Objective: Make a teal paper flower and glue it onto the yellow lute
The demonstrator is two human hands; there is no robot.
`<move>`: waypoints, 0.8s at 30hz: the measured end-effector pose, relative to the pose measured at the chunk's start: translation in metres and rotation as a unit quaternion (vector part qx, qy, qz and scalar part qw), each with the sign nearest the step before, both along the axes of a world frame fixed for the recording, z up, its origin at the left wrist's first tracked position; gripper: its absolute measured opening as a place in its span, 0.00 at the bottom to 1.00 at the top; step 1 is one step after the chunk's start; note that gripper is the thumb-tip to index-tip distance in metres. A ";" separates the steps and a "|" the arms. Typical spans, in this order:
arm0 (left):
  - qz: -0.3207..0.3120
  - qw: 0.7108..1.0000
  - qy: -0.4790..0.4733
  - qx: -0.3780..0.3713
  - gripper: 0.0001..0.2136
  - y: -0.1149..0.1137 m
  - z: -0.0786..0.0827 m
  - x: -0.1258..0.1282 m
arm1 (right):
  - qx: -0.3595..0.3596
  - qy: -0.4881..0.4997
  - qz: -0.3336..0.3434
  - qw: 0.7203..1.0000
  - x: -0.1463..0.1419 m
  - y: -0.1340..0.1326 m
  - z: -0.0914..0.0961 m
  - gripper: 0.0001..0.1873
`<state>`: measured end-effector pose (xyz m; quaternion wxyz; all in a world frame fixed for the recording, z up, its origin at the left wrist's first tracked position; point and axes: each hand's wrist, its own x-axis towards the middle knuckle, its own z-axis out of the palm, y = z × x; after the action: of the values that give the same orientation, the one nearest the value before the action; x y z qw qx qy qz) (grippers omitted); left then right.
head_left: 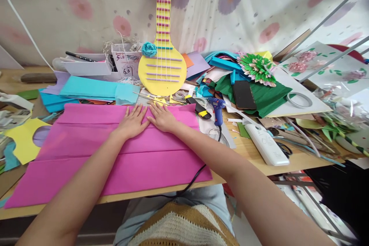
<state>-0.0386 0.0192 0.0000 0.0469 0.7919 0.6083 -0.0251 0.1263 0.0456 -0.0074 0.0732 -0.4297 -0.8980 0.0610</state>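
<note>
A wide sheet of magenta crepe paper [161, 167] lies across the front of the wooden table, with several straight crease lines running from side to side. Both hands press flat on its far part, thumbs nearly meeting. My left hand [132, 121] has its fingers spread on the paper. Beside it, my right hand [163, 117] also lies flat with fingers apart. Just beyond the fingertips are small yellow paper scraps [157, 99]. A black-and-yellow utility knife [198, 108] rests at the paper's far right corner, and a blue glue gun [218, 111] stands to the right of it.
A yellow paper lute [162, 67] leans upright at the back. Folded light-blue paper [89, 87] and a white box [86, 64] are at left. To the right lie a black phone [244, 95], green crepe paper [268, 98] and a white power strip [268, 146]. A black cord [196, 177] crosses the front edge.
</note>
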 end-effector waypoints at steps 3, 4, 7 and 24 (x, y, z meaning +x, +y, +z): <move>0.003 1.000 0.000 -0.011 0.33 -0.001 0.002 0.001 | -0.003 -0.012 -0.006 1.000 0.011 0.001 0.000 0.36; 0.005 1.000 -0.001 -0.012 0.33 -0.001 0.002 0.001 | -0.004 -0.014 -0.009 1.000 0.015 0.002 0.000 0.36; 0.006 1.000 -0.001 -0.012 0.34 0.000 0.001 0.000 | 0.001 -0.017 -0.014 1.000 0.026 0.000 0.002 0.37; 0.002 1.000 0.002 -0.005 0.32 -0.001 0.003 0.001 | -0.009 0.012 0.049 0.999 0.007 -0.005 -0.003 0.33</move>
<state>-0.0376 0.0187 0.0030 0.0498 0.7901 0.6102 -0.0292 0.1334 0.0402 -0.0106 0.0765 -0.3847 -0.9166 0.0776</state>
